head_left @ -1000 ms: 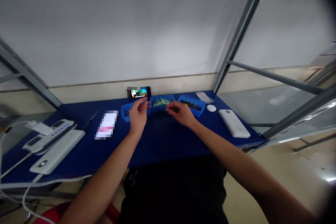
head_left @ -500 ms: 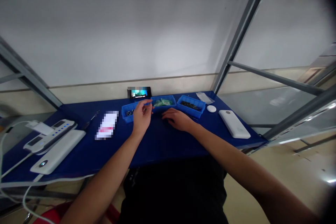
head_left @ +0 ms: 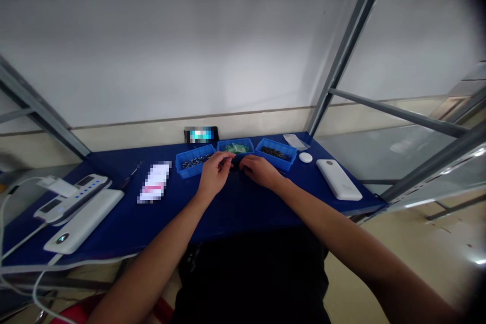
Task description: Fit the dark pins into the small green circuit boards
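left hand (head_left: 215,173) is hovering half-curled near middle bin (head_left: 236,142) | right hand (head_left: 261,170) is sitting alongside, curled | both grips: cannot tell

The left hand (head_left: 215,174) curls its fingers (head_left: 224,155) inward toward the thumb (head_left: 227,164); just beside those fingers, apart from them, the right hand (head_left: 261,171) bends its own downward; the left forearm (head_left: 167,248) and right forearm (head_left: 334,228) slant outward behind the fingers

Left hand (head_left: 213,176) nearer the right hand (head_left: 261,171) than before, more of the leftmost blue bin (head_left: 191,155) visible
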Tool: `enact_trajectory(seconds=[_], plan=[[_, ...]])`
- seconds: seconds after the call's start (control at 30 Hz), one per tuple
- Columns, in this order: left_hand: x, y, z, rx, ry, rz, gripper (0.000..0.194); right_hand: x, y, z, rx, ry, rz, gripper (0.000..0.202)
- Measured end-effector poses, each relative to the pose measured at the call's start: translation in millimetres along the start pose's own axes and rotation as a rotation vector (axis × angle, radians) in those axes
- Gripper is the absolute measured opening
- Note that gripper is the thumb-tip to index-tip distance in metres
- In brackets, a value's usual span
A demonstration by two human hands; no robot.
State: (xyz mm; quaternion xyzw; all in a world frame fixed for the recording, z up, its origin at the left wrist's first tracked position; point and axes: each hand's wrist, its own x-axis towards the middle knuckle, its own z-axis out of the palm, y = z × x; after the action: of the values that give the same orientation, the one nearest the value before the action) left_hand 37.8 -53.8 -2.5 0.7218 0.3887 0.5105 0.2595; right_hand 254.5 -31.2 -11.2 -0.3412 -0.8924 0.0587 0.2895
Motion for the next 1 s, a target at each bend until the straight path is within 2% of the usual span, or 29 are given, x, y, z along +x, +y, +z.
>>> enact_trajectory(seconds=[0.2, 0.37, 0.5, 0.6, 0.73, 0.87, 1.0], plan=[[1, 0, 1.0, -0.052, 0.014, -0.073, 0.026, 1, 1, -1, 0.061, 0.142, 0.077, 0.030], [1, -3, 0.9, -0.080, 0.026, -0.097, 0.027, 2, -3, -3, 0.133, 0.264, 0.157, 0.022], [0, -5, 1.1, -0.085, 0.028, -0.119, 0.028, 3, -6, -6, 0.303, 0.346, 0.197, 0.033], [1, -5, 2.6, -0.121, -0.008, -0.144, 0.029, 3, -7, -7, 0.359, 0.354, 0.222, 0.026], [2, -2, 5.7, -0.305, -0.086, -0.219, 0.041, 3, -8, -7, 0.408, 0.333, 0.246, 0.011], [3, 5, 4.8, -0.490, -0.183, -0.339, 0.051, 2, -8, -8, 0.414, 0.313, 0.220, 0.009], [3, 11, 1.6, -0.593, -0.202, -0.405, 0.056, 1, -6, -6, 0.459, 0.330, 0.212, 0.014]])
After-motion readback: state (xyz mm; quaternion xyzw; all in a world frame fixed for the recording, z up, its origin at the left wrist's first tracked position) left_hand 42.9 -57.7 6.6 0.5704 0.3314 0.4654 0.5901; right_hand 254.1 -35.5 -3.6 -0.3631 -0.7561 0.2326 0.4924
